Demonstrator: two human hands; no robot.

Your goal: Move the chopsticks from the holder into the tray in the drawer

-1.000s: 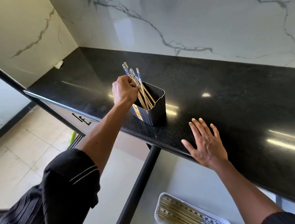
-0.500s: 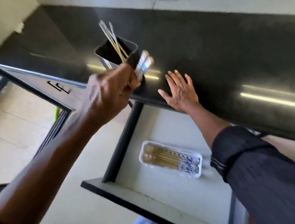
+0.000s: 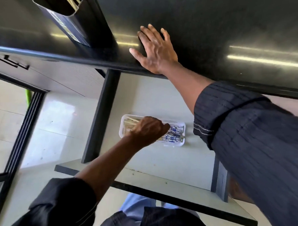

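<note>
**Handful reaches the tray**

The left hand (image 3: 148,130), at the black rectangular holder (image 3: 76,22) a second ago, is now down over the white plastic tray (image 3: 177,142) in the open drawer (image 3: 164,163), clenched on pale wooden chopsticks (image 3: 130,124). More remain in the holder near the glossy black counter (image 3: 209,24)'s front edge, where the right hand (image 3: 156,51) rests flat, released.

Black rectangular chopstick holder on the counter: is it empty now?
No. Pale wooden chopsticks are visible inside the open top of the black rectangular chopstick holder on the dark countertop.
</note>
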